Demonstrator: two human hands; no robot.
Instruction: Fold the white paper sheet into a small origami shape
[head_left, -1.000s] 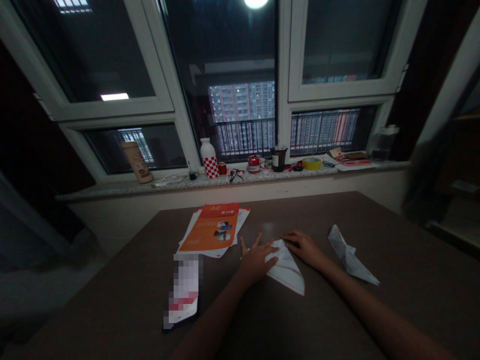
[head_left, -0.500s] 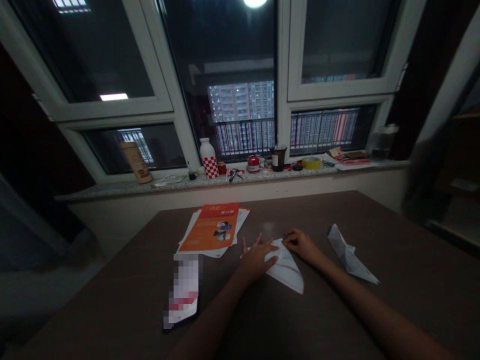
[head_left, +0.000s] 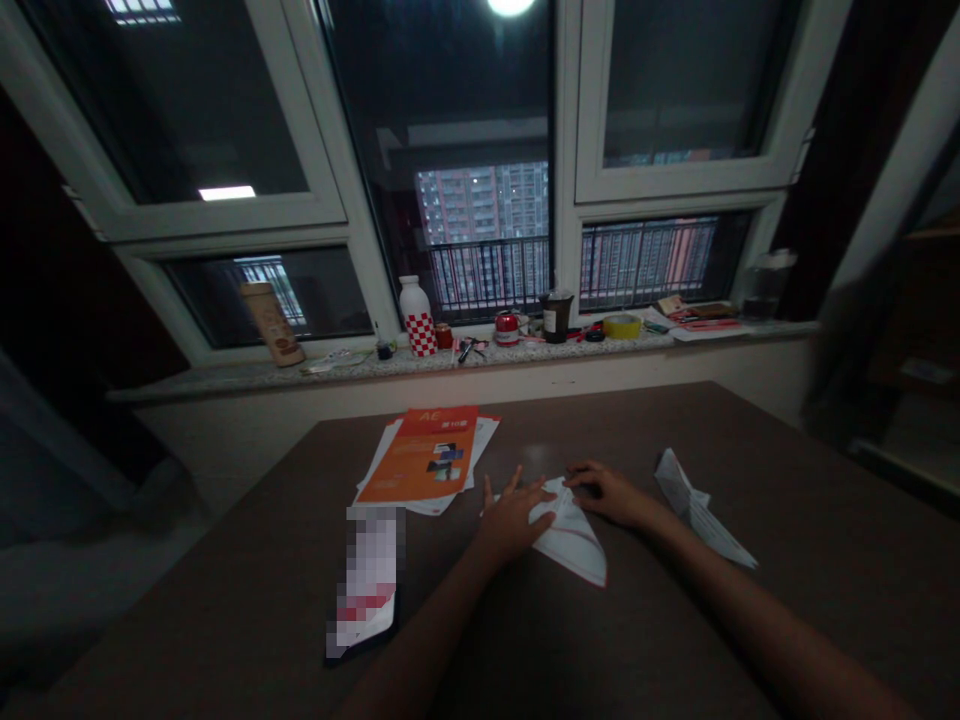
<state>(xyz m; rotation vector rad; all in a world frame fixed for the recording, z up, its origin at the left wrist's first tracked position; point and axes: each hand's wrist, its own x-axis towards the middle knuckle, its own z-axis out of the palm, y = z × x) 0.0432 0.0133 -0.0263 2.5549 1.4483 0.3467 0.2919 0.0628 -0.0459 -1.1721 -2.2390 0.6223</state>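
A white sheet of paper (head_left: pixel 576 547), folded to a pointed shape with a reddish line along its edge, lies on the brown table (head_left: pixel 622 640). Spread across its left part is my left hand (head_left: pixel 512 520), fingers apart and palm down, pressing on it. My right hand (head_left: pixel 604 492) meets the paper's upper right edge with curled fingers, thumb and fingertips pinching there; the exact grip is small and dim. To the right of that hand rests a folded paper boat (head_left: pixel 701 515), touched by neither hand.
Left of my hands lie an orange booklet (head_left: pixel 420 465) on other papers and a phone (head_left: pixel 367 590) with a blurred screen. Behind the table, the windowsill (head_left: pixel 345 368) carries a checkered bottle (head_left: pixel 418 320), a tan tumbler (head_left: pixel 271 325), a dark cup (head_left: pixel 556 318) and yellow tape (head_left: pixel 622 327).
My right hand's fingers have shifted very slightly at the paper's upper edge. My left hand and the paper stay almost where they were.
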